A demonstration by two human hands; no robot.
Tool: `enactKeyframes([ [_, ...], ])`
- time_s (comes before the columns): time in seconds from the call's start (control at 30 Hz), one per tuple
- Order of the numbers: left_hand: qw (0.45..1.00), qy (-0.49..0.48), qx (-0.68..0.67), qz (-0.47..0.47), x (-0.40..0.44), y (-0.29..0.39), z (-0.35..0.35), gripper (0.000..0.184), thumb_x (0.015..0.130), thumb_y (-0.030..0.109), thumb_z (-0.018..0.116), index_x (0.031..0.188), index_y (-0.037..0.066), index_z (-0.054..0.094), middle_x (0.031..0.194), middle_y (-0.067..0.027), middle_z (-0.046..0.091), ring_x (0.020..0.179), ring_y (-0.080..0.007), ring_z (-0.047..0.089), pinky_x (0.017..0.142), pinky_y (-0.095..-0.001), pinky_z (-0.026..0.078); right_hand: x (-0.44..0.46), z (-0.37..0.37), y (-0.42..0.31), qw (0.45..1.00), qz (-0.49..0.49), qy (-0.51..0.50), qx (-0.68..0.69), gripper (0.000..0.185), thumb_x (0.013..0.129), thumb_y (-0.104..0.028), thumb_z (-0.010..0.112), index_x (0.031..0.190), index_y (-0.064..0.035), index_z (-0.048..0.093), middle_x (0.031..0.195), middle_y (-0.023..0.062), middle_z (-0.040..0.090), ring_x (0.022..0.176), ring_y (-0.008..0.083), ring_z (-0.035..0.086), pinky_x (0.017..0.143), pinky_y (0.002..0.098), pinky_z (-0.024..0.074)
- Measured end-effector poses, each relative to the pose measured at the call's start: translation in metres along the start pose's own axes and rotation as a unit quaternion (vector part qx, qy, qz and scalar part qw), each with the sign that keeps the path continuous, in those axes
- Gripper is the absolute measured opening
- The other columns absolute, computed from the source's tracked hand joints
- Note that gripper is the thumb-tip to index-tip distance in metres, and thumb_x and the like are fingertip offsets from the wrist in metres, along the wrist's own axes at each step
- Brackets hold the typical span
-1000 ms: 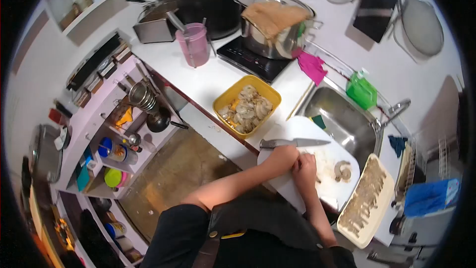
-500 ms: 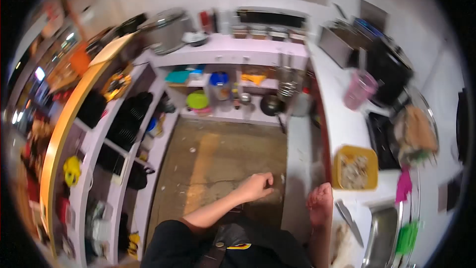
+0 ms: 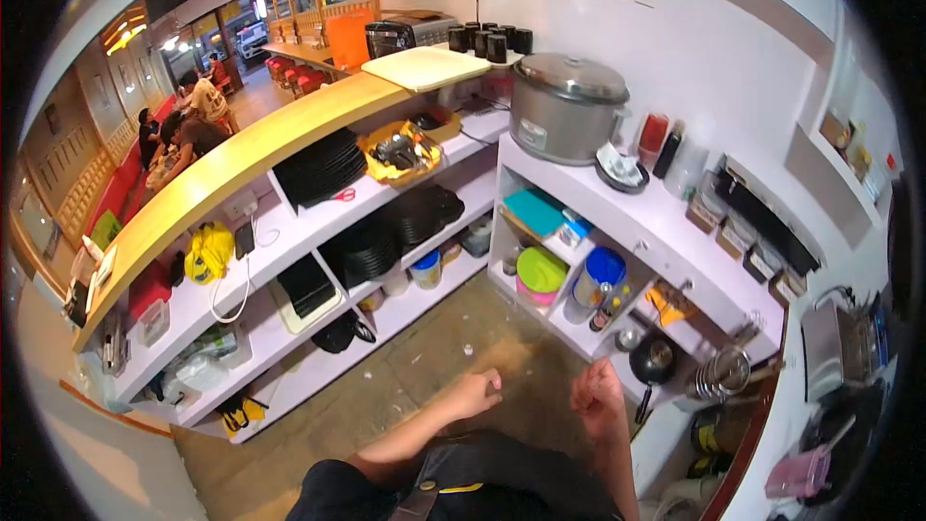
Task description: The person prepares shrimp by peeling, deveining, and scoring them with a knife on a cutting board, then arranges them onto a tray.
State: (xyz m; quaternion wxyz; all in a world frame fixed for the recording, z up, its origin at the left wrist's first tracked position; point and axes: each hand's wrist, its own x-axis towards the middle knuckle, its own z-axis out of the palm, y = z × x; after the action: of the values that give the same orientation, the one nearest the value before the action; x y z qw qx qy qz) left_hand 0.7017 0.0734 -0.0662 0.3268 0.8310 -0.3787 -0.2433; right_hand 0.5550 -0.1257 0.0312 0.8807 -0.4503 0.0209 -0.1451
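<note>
My left hand [image 3: 475,394] is held in front of me over the brown floor [image 3: 405,376], its fingers curled and nothing visible in them. To the right, my right hand [image 3: 597,388] is raised with bent fingers; whether it holds anything is not clear. The hands are apart and touch nothing. Nearest to my right hand are the lower shelves with a small black pan [image 3: 652,361] and a metal bowl [image 3: 628,339]. A lime green lid [image 3: 542,270] on a pink container stands further back.
A large rice cooker [image 3: 566,106] stands on the pinkish counter ahead. Shelves of black plates [image 3: 323,166] run along the left under a yellow wooden ledge [image 3: 280,125]. Several people sit beyond it. At the right edge is a pink pitcher [image 3: 799,473].
The view has swung left from the sink, cutting board and shrimp to the shelves and dining area. My hands have left the board and moved apart.
</note>
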Motion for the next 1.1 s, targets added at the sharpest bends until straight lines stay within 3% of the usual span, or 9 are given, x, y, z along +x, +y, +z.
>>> enactKeyframes([
  [0.17, 0.999, 0.019, 0.014, -0.025, 0.080, 0.002, -0.054, 0.026, 0.081, 0.022, 0.069, 0.099, 0.008, 0.055, 0.078, -0.0195, 0.065, 0.081, -0.0399, 0.064, 0.072, -0.0473, 0.050, 0.106, -0.053, -0.033, 0.999, 0.000, 0.049, -0.020, 0.024, 0.087, -0.012, 0.062, 0.092, -0.0131, 0.039, 0.066, -0.0004, 0.042, 0.052, 0.0116, 0.040, 0.045, 0.0246, 0.0318],
  [0.27, 0.999, 0.033, -0.011, -0.025, 0.134, -0.012, -0.060, 0.026, 0.081, 0.022, 0.069, 0.098, 0.008, 0.055, 0.073, -0.0169, 0.064, 0.075, -0.0357, 0.066, 0.068, -0.0431, 0.051, 0.183, -0.105, -0.088, 0.963, -0.027, 0.088, -0.254, 0.027, 0.088, -0.019, 0.066, 0.096, -0.0144, 0.041, 0.071, -0.0025, 0.044, 0.058, 0.0074, 0.043, 0.049, 0.0223, 0.0323],
  [0.33, 0.998, 0.058, -0.012, -0.027, 0.174, -0.032, -0.060, 0.026, 0.081, 0.021, 0.070, 0.097, 0.007, 0.057, 0.073, -0.0155, 0.065, 0.072, -0.0343, 0.066, 0.067, -0.0413, 0.051, 0.243, -0.106, -0.144, 0.935, -0.077, 0.183, -0.293, 0.031, 0.089, -0.029, 0.065, 0.102, -0.0131, 0.042, 0.073, -0.0025, 0.046, 0.063, 0.0078, 0.048, 0.052, 0.0219, 0.0357],
  [0.37, 0.997, 0.059, -0.009, -0.044, 0.193, -0.038, -0.063, 0.026, 0.080, 0.021, 0.071, 0.097, 0.006, 0.057, 0.071, -0.0154, 0.064, 0.071, -0.0335, 0.066, 0.066, -0.0409, 0.051, 0.279, -0.122, -0.172, 0.930, -0.151, 0.113, -0.316, 0.026, 0.088, -0.021, 0.066, 0.092, -0.0143, 0.042, 0.067, -0.0032, 0.040, 0.054, 0.0069, 0.039, 0.047, 0.0228, 0.0296],
  [0.43, 0.994, 0.083, -0.003, -0.076, 0.232, -0.054, -0.067, 0.026, 0.079, 0.020, 0.072, 0.095, 0.006, 0.058, 0.066, -0.0152, 0.063, 0.067, -0.0323, 0.066, 0.064, -0.0402, 0.051, 0.355, -0.133, -0.236, 0.931, -0.235, 0.040, -0.275, 0.025, 0.090, -0.018, 0.064, 0.093, -0.0148, 0.040, 0.065, -0.0042, 0.040, 0.051, 0.0055, 0.036, 0.044, 0.0226, 0.0256],
  [0.53, 0.984, 0.140, 0.018, -0.113, 0.293, -0.072, -0.078, 0.026, 0.077, 0.018, 0.073, 0.095, 0.006, 0.058, 0.061, -0.0143, 0.061, 0.062, -0.0304, 0.065, 0.062, -0.0396, 0.050, 0.477, -0.139, -0.319, 0.945, -0.237, -0.055, -0.218, 0.021, 0.092, -0.014, 0.060, 0.095, -0.0153, 0.039, 0.062, -0.0054, 0.038, 0.047, 0.0041, 0.032, 0.041, 0.0221, 0.0221],
  [0.83, 0.929, 0.292, -0.030, -0.224, 0.378, -0.052, -0.123, 0.029, 0.075, 0.019, 0.076, 0.092, 0.006, 0.056, 0.060, -0.0122, 0.061, 0.059, -0.0282, 0.064, 0.060, -0.0385, 0.049, 0.793, -0.074, -0.440, 0.920, -0.256, -0.086, -0.284, 0.033, 0.088, -0.012, 0.065, 0.098, -0.0145, 0.033, 0.065, -0.0035, 0.033, 0.048, 0.0040, 0.027, 0.040, 0.0213, 0.0187],
  [1.03, 0.884, 0.315, -0.029, -0.344, 0.356, -0.097, -0.115, 0.036, 0.072, 0.024, 0.080, 0.094, 0.004, 0.059, 0.071, -0.0174, 0.066, 0.068, -0.0302, 0.067, 0.062, -0.0376, 0.051, 0.894, -0.063, -0.470, 0.922, -0.258, -0.067, -0.280, 0.037, 0.086, -0.011, 0.066, 0.097, -0.0137, 0.030, 0.062, -0.0057, 0.029, 0.046, 0.0034, 0.024, 0.037, 0.0208, 0.0171],
  [1.1, 0.872, 0.344, 0.014, -0.348, 0.346, -0.112, -0.106, 0.036, 0.072, 0.023, 0.081, 0.094, 0.004, 0.060, 0.073, -0.0182, 0.066, 0.069, -0.0313, 0.066, 0.063, -0.0382, 0.051, 0.912, -0.066, -0.475, 0.929, -0.269, -0.070, -0.245, 0.035, 0.086, -0.012, 0.066, 0.089, -0.0151, 0.032, 0.060, -0.0064, 0.028, 0.045, 0.0030, 0.022, 0.036, 0.0208, 0.0165],
])
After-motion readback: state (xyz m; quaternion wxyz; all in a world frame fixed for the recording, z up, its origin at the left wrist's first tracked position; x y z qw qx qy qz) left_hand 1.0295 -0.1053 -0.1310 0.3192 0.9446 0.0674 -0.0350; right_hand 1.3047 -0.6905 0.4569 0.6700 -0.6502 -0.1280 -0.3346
